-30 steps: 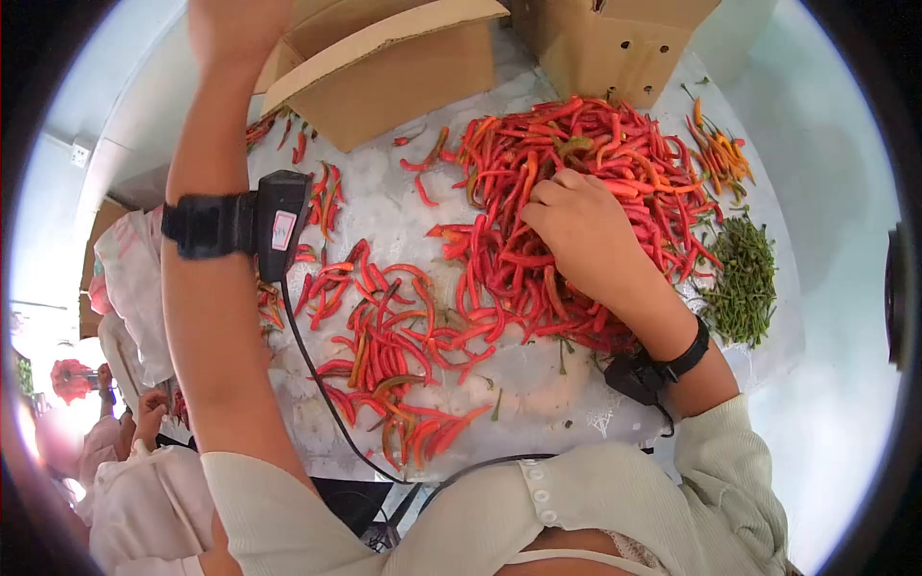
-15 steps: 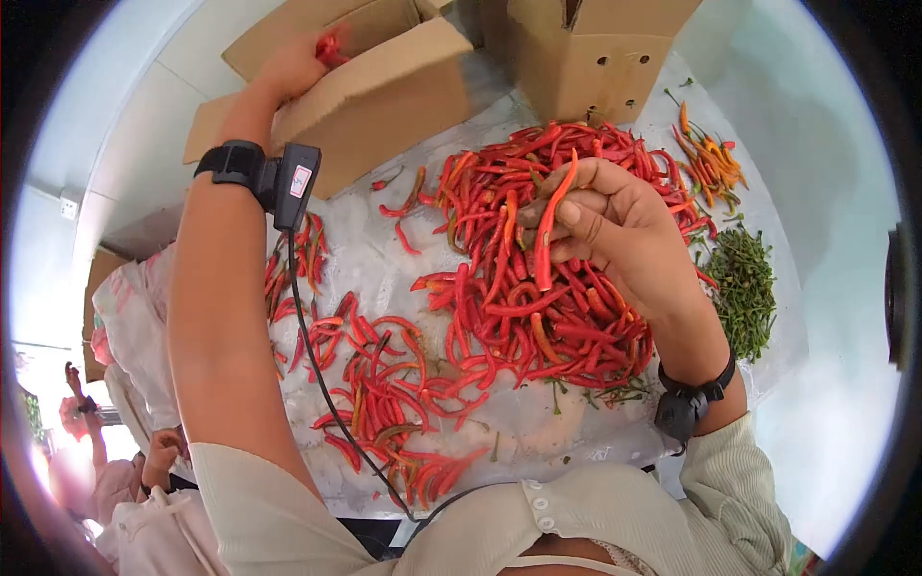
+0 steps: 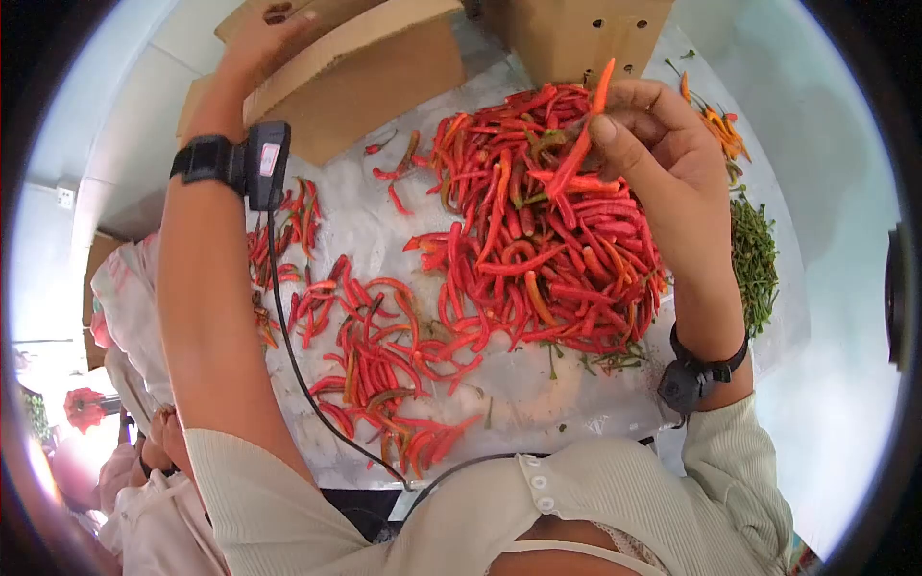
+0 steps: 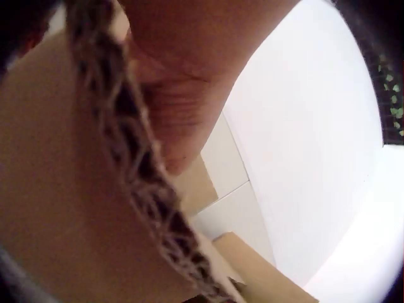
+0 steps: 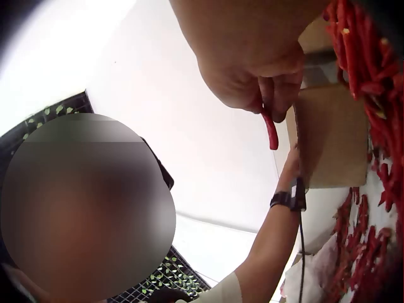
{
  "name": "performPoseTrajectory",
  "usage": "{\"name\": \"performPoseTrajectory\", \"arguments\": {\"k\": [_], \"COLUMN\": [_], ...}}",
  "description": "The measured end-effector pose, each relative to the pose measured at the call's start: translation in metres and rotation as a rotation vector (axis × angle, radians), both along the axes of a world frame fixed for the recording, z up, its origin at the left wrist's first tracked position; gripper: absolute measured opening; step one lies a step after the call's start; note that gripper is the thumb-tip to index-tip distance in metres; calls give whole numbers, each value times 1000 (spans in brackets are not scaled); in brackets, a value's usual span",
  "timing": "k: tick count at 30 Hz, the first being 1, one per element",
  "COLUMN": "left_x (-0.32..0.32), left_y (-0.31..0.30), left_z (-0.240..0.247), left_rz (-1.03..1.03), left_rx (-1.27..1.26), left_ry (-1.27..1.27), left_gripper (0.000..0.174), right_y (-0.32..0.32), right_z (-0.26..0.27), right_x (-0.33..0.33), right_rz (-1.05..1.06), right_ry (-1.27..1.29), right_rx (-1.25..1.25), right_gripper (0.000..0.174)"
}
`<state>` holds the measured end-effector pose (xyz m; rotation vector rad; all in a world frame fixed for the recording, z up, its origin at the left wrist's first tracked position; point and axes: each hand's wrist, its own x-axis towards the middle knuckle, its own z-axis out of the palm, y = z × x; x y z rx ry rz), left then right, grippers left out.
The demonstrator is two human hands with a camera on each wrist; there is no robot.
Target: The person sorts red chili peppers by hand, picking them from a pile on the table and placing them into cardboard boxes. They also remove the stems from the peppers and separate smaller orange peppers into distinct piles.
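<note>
My right hand (image 3: 653,134) is raised over a big pile of red chilies (image 3: 547,230) and pinches one red-orange chili (image 3: 584,144) between thumb and fingers. In the right wrist view that chili (image 5: 270,134) hangs below the fingertips of the right hand (image 5: 252,63). My left hand (image 3: 257,40) reaches far left over the flap of an open cardboard box (image 3: 384,77), fingers relaxed, with no chili showing in it. The left wrist view shows only the palm (image 4: 183,107) against the box's cut edge (image 4: 120,145).
A smaller spread of red chilies (image 3: 384,346) lies near me on the white table (image 3: 538,403). Green stems (image 3: 754,264) are heaped at the right, with orange chilies (image 3: 715,134) beyond them. A second box (image 3: 576,29) stands at the back.
My right hand has lifted out of the pile with one chili, higher and farther back. My left hand held red chilies at the box half a second ago; none shows now.
</note>
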<state>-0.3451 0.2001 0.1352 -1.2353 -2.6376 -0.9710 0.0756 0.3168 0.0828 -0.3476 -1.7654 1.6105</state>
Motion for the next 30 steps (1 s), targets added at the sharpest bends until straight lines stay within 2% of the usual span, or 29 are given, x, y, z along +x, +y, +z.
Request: {"name": "performPoseTrajectory", "arguments": {"k": [3,4,5,7,8,9,12,14,16,19,21,22,25,26,30], "left_x": [25,52,93,200,208,216,283,309,323,356,373,380,404,406,412], "left_y": [-34,-48,-60,-86,-104,-124,-172,-202,-233,-270,-294,-303,-304,-307,-287], "left_z": [26,32,37,43,37,27,4,-23,-53,-85,-102,-106,-114,-126,-121], "left_rz": [24,-46,-109,-63,-58,-56,108,216,276,317,296,284,320,273,342], "left_rx": [190,295,401,425,479,533,327,332,200,-86,-157,-192,-117,-163,-190], "left_ry": [21,-29,-78,-119,-165,-207,-159,-344,-369,-265,-246,-236,-375,-218,-221], "left_gripper": [57,51,44,24,29,38,36,37,46,61,76,83,92,97,93], "right_y": [0,-3,-5,-6,-10,-14,-33,-51,-62,-71,-74,-78,-100,-115,-165], "right_z": [0,-2,-9,-22,-24,-26,-23,-25,-28,-28,-29,-29,-35,-41,-58], "right_x": [4,4,3,1,1,0,-1,3,7,14,19,20,27,27,19], "right_rz": [-145,-216,-202,-188,-149,-120,-4,114,188,248,293,371,572,619,726], "right_ry": [-201,-322,-357,-396,-449,-414,-384,-287,-283,-352,-331,-341,-348,-330,-300], "right_rx": [712,946,1037,1238,1304,1290,1235,1166,1138,1139,1131,1095,1042,1068,1069], "right_gripper": [17,17,16,13,11,10,11,15,18,21,22,25,33,34,34]}}
